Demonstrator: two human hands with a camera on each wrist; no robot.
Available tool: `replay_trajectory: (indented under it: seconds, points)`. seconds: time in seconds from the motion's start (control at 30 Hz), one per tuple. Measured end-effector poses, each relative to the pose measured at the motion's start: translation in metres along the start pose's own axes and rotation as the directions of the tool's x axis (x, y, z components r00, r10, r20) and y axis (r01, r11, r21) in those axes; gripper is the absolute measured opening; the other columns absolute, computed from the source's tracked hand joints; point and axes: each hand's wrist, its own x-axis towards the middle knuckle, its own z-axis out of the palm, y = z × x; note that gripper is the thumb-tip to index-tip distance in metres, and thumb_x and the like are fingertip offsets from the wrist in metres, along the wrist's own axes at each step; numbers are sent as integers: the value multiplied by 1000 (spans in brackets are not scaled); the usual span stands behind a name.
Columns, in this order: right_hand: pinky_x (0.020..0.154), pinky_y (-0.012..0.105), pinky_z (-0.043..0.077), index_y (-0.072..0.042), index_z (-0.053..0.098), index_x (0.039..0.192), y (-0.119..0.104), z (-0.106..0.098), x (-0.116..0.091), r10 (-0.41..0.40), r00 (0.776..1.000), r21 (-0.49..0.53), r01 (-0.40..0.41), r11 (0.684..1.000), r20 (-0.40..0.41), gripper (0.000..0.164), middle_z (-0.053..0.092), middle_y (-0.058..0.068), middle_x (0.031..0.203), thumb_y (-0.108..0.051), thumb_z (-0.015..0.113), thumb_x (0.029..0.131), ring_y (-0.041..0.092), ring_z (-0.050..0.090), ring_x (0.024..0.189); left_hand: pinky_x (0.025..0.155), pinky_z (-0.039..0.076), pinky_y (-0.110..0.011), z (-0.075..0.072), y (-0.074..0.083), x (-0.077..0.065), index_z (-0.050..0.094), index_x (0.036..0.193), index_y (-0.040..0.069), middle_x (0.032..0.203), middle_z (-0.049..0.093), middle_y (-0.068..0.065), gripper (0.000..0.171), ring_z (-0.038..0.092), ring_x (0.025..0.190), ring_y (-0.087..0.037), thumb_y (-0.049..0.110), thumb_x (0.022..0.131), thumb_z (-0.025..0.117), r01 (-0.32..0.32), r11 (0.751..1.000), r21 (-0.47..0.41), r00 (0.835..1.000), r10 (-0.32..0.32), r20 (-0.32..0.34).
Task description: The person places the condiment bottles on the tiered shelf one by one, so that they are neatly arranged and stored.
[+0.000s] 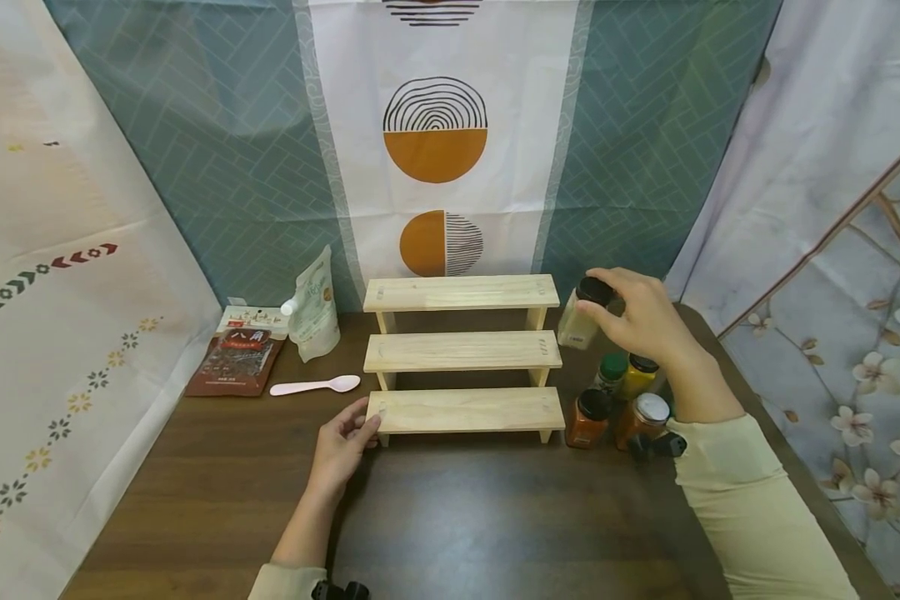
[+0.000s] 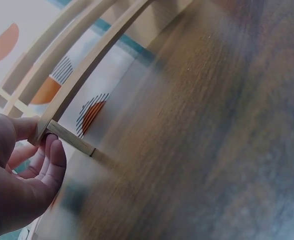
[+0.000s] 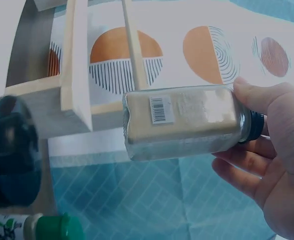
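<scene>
A three-tier wooden shelf rack [image 1: 462,362] stands on the brown table. My left hand [image 1: 342,437] grips the left end of its lowest step; in the left wrist view the thumb and fingers [image 2: 56,162] pinch the board's end. With my right hand [image 1: 633,315] I hold a clear spice jar [image 3: 184,122] by its black lid, beside the rack's right end. Pale powder fills most of the jar, and a barcode label shows on it. The right wrist view has the jar lying sideways across the picture, apart from the rack.
Several more spice jars cluster right of the rack: a green-capped one [image 1: 612,372], a yellow one [image 1: 637,379], a black-lidded one [image 1: 589,417] and a white-lidded one [image 1: 645,417]. Left of the rack lie a red-brown packet [image 1: 238,354], a white spouted pouch [image 1: 315,308] and a pink spoon [image 1: 317,385].
</scene>
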Motion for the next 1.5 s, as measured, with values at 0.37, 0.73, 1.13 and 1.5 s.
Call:
replay_trajectory:
  seconds: [0.37,0.73,1.13,1.5]
  points:
    - [86,57,53,4,59,136,-19,2,22,-9,999,59,12,998,-43,51,64,24,125,-22,74,95,40,63,102,69,59,-24,0,2,-1,54,140,-6,100,69,-17,48,67,77,-17,5,96,69,12,1000,-24,1000,-12,9]
    - [78,48,58,6,64,128,-41,14,55,-70,986,146,93,985,-153,46,70,20,107,-16,79,90,34,67,92,70,59,-25,0,4,-2,53,142,-6,99,68,-15,50,65,78,-17,5,96,70,23,999,-35,1000,-22,11]
    - [86,46,59,4,62,132,-55,40,86,-18,994,218,42,975,-111,49,66,21,125,-21,77,92,35,64,110,70,59,-25,-1,3,0,56,140,-4,97,68,-14,47,66,76,-15,4,96,70,38,999,-28,999,-38,-3]
    - [90,40,57,0,63,133,-69,61,113,-20,998,232,35,972,-67,47,66,18,126,-24,74,95,31,63,110,68,59,-24,0,5,0,55,140,-6,98,67,-15,49,68,78,-16,6,95,71,21,1000,-16,1000,-21,-7]
